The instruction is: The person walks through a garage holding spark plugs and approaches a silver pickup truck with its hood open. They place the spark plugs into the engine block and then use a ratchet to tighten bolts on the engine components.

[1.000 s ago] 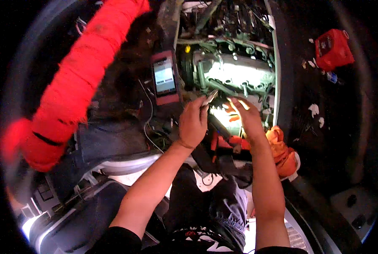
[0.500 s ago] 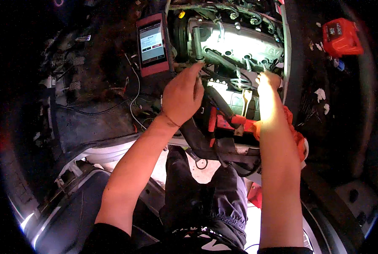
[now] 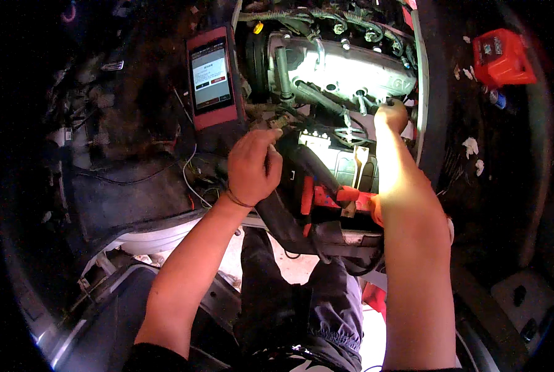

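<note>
My left hand (image 3: 252,167) is closed just below the engine's pipes, beside the pink-cased tablet (image 3: 209,74); what its fingers hold, if anything, is hidden. Brightly lit, my right hand (image 3: 390,116) reaches to the lower right of the silver engine cover (image 3: 364,68), its fingers curled and partly out of sight, with whatever they grip hidden. Between the hands are dark hoses (image 3: 320,99), a battery (image 3: 339,161) with a pale flat bar (image 3: 361,164) over it, and red-sleeved parts (image 3: 308,198) along its near side.
A red jug (image 3: 503,56), a small blue can (image 3: 497,98) and scraps of white paper (image 3: 470,146) lie to the right. A thin cable (image 3: 190,183) runs at the left. Below are the bay's front edge (image 3: 357,242) and my legs (image 3: 326,310).
My right hand has moved up and right to the engine cover. My left hand, earlier holding a metal piece, has shifted leftward and lately down. The view has shifted; the red wrapped roll is gone from it.
</note>
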Motion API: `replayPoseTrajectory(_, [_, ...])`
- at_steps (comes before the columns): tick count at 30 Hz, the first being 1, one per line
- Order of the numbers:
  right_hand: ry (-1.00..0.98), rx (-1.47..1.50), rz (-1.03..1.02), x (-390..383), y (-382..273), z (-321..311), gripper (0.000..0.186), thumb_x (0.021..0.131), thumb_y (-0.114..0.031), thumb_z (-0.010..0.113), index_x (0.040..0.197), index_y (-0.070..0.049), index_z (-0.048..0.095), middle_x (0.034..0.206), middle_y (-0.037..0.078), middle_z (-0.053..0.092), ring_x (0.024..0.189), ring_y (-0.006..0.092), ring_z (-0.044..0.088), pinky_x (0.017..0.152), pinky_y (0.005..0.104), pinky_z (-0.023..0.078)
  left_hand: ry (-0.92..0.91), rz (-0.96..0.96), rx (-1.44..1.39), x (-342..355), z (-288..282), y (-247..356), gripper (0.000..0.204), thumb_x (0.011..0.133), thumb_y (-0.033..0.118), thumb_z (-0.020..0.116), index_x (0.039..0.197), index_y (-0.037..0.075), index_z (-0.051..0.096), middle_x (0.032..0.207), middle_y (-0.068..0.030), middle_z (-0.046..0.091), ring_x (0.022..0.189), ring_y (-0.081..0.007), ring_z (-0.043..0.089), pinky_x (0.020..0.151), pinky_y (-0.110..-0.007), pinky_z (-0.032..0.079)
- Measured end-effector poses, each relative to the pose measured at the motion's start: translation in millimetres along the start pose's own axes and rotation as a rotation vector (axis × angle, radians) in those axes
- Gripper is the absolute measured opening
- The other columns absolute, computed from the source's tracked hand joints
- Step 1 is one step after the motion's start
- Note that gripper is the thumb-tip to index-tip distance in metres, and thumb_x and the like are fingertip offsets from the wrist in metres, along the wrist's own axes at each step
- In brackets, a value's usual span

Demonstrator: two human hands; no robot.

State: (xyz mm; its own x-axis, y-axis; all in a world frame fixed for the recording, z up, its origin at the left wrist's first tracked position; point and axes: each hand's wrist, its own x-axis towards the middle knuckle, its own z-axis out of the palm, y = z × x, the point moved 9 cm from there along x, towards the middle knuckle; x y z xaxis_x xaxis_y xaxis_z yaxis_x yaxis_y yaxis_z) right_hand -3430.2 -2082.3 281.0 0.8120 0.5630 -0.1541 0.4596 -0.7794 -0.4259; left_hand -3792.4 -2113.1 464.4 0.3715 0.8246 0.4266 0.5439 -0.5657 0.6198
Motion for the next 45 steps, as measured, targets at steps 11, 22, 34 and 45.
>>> replayPoseTrajectory(11, [-0.21, -0.313, -0.12, -15.1, -6.3, 11.2, 0.047, 0.087, -0.014, 0.058, 0.133, -0.022, 0.052, 0.114, 0.019, 0.065, 0.107, 0.032, 0.065, 0.088, 0.0454, 0.052, 0.001, 0.027, -0.021, 2.4, 0.3, 1.5, 0.029, 0.075, -0.003, 0.057, 0.104, 0.002, 0.059, 0.091, -0.0161, 0.063, 0.08, -0.0353, 0.062, 0.073, -0.042, 0.05])
replayPoseTrajectory(22, [-0.41, -0.222, -0.097, -17.1, -4.7, 24.5, 0.064, 0.087, -0.023, 0.057, 0.145, -0.011, 0.034, 0.123, 0.028, 0.058, 0.114, 0.0384, 0.059, 0.094, 0.0433, 0.048, -0.028, 0.019, -0.047, 1.7, -1.3, 2.7, 0.03, 0.075, -0.004, 0.055, 0.104, 0.003, 0.059, 0.094, -0.0168, 0.063, 0.085, -0.0366, 0.062, 0.076, -0.042, 0.05])
replayPoseTrajectory(34, [-0.396, -0.292, -0.066, -21.0, -7.8, 21.7, 0.052, 0.087, -0.029, 0.058, 0.135, -0.017, 0.042, 0.112, 0.025, 0.064, 0.107, 0.0405, 0.062, 0.091, 0.0475, 0.049, -0.021, 0.045, -0.026, 3.8, -2.3, -2.2, 0.034, 0.071, -0.003, 0.057, 0.105, 0.002, 0.058, 0.09, -0.0158, 0.061, 0.081, -0.0358, 0.06, 0.072, -0.042, 0.048])
replayPoseTrajectory(45, [-0.297, 0.073, -0.041, -17.1, 4.2, 23.0, 0.028, 0.08, -0.02, 0.057, 0.096, -0.001, 0.07, 0.097, 0.023, 0.069, 0.092, 0.0392, 0.067, 0.079, 0.0438, 0.055, 0.004, 0.038, -0.019, -11.4, 6.0, -7.6, 0.025, 0.08, -0.004, 0.052, 0.103, 0.001, 0.059, 0.092, -0.0162, 0.063, 0.082, -0.034, 0.062, 0.076, -0.04, 0.05])
